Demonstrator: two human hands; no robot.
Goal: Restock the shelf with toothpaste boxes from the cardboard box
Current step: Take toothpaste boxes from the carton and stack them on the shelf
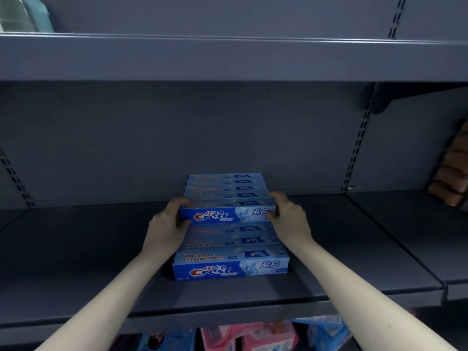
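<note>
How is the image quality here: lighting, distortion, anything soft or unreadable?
Head view: dim, bluish light; the wide lens bows the upper shelf edge. The front toothpaste box reads sharply, as does the box gripped by the left hand and right hand. The brown packs at the right edge and the pink packs below are blurred.

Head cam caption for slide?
Both hands, left and right, grip a toothpaste box atop the shelf row.

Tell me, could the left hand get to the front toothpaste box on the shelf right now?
Probably yes. The front toothpaste box lies open just below the left hand, but that hand grips another box.
</note>
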